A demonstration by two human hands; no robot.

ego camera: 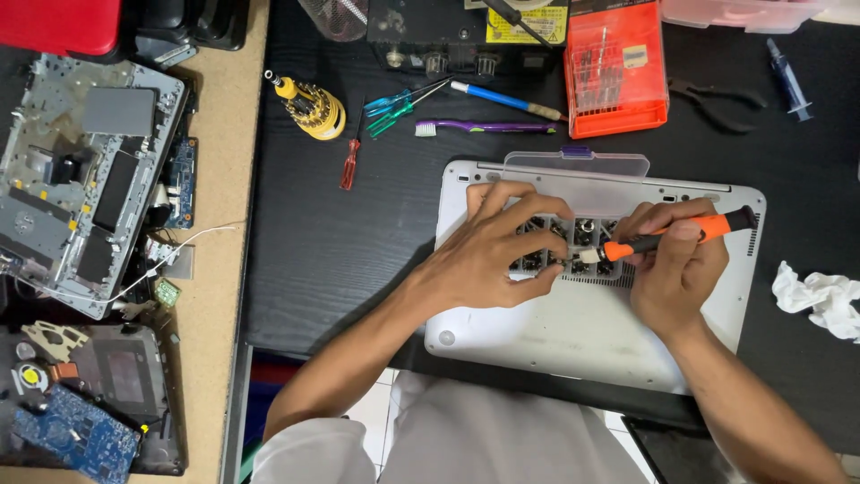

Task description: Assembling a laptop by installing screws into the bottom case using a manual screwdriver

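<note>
The work surface is a black wood-grain table (322, 242). A tan desk (219, 269) adjoins it on the left, edges touching. White floor tiles (372, 412) show below the table edge. Lighting is even, with soft shadows.

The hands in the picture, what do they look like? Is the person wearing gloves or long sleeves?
No gloves. Both hands are bare: the left hand and the right hand show no rings, watch or bracelet that I can see. The forearms are bare too. Short white sleeves start up near the elbows, at the bottom of the head view. The fingernails look short.
</note>
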